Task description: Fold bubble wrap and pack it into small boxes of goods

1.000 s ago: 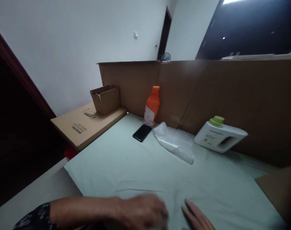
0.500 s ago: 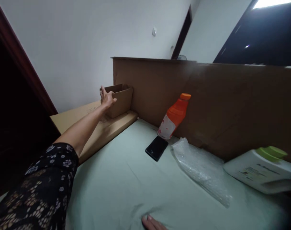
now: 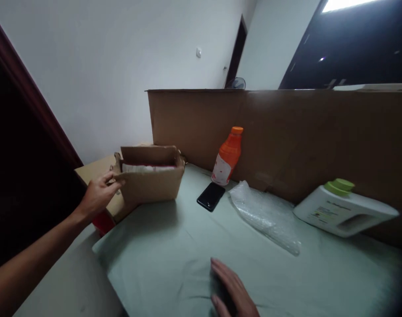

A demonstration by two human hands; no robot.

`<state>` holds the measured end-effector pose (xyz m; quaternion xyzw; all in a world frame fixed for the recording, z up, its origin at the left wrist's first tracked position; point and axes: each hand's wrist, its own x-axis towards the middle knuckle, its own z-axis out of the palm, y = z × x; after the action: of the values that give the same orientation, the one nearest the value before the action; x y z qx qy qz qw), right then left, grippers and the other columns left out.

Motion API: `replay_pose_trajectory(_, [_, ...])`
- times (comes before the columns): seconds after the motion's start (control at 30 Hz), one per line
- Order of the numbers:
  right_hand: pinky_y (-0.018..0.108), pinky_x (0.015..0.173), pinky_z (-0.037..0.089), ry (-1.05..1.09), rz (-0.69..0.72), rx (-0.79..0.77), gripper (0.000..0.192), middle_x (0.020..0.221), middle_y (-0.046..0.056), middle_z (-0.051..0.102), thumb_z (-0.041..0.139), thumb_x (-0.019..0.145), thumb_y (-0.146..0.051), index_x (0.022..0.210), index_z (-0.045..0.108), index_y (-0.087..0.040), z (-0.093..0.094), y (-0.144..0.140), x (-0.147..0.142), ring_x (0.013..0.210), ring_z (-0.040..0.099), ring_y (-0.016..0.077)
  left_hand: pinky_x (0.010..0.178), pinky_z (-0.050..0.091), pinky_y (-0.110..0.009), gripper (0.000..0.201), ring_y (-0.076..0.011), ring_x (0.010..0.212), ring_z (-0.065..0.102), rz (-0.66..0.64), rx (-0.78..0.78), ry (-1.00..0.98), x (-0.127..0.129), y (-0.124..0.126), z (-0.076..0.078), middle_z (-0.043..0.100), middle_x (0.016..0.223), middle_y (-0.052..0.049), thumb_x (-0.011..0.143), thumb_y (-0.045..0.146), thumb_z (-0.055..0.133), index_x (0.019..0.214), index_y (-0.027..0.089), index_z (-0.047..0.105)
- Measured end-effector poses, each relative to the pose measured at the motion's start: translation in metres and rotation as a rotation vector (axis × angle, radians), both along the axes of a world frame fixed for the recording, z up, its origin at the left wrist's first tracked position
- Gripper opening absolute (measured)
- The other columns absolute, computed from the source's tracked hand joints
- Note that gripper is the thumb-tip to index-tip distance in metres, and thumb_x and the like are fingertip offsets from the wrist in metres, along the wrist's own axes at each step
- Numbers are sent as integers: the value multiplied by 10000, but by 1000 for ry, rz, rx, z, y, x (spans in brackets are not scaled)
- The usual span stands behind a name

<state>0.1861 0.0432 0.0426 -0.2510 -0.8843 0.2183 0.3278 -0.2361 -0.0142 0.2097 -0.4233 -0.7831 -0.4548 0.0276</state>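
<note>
We see the left hand (image 3: 100, 193) pinching the near left corner of an open cardboard box (image 3: 151, 186), which sits at the far left of the green-covered surface (image 3: 168, 255), beside the flat carton (image 3: 97, 169); whether its base is fully down, we cannot tell. The right hand (image 3: 236, 290) is free and loosely curled low over the surface, holding nothing that we can see. With only one corner gripped, we judge that the box could twist or tip, spilling the pale contents (image 3: 144, 168) we cannot identify, and the ragged rim near the fingers might tear under load. If the box swung right, it could nudge the phone (image 3: 210, 197) or knock over the orange bottle (image 3: 229, 154) standing just behind it; pulled too far left, it could slip off the surface's edge
</note>
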Motion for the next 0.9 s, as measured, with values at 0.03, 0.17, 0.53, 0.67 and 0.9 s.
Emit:
replay_pose_trajectory(0.03, [445,1066,526,10,-30,-42,600,1464,98,570,600,947,-321,1524,438,-293,9,0,1,1310,582,285,728,539,-315,315,-243,803,670,-32,-6,-5,14,-22,-6,697,793,-46,725,492,619,735,185,689])
replay_pose_trajectory(0.17, [515,1076,500,5,-113,-277,836,1556,152,450,665,887,-439,1598,277,-234,32,-9,10,1381,502,327,807,578,-307,377,-278,994,717,-173,-13,-16,76,-85,-34,769,1001,-79,784,571,652,742,207,740])
replay_pose_trajectory(0.53, [463,966,567,104,-479,-525,623,1324,165,670,657,818,-540,1314,643,-163,45,-56,97,1157,669,356,1035,515,-262,180,-201,1284,614,-757,215,83,189,-58,-68,698,1291,-62,909,112,591,990,249,676])
replay_pose_trajectory(0.67, [427,892,598,128,-541,-515,527,1180,172,736,640,826,-508,1203,700,-144,48,-52,114,1049,711,336,1141,439,-327,576,-225,1439,447,-752,315,-96,218,-41,-89,443,1572,-91,904,136,619,1435,298,466])
replay_pose_trajectory(0.9, [451,1049,514,-29,-353,-415,462,1329,147,670,583,887,-457,1246,714,-198,59,-6,171,1234,628,321,1025,556,-449,854,-358,1383,503,-552,108,-295,207,-32,-141,444,1567,-143,849,493,672,1576,271,283])
